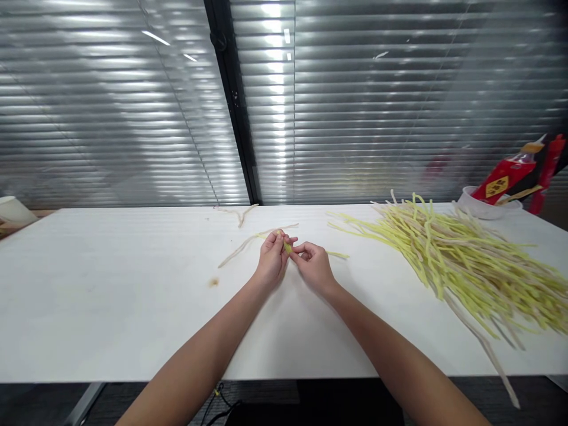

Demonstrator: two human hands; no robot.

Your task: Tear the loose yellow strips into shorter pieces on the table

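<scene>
My left hand (271, 255) is closed over the middle of the table, pinching a yellow pipe cleaner (287, 247). Close on its right, my right hand (316, 267) grips the same yellow pipe cleaner between thumb and fingertips. A yellow end sticks out past the right hand. Behind the left hand lies a beige pipe cleaner (235, 254), stretching toward the lower left; whether it joins the held piece is hidden by the fingers. Further back, a bent beige pipe cleaner (241, 219) rests near the table's far edge.
A large loose pile of yellow and beige pipe cleaners (448, 254) covers the right of the white table (110, 296); one beige stem overhangs the front edge. Behind it a clear plastic bowl (477, 204) holds a red-labelled bottle (506, 177). Window blinds (355, 106) stand at the back.
</scene>
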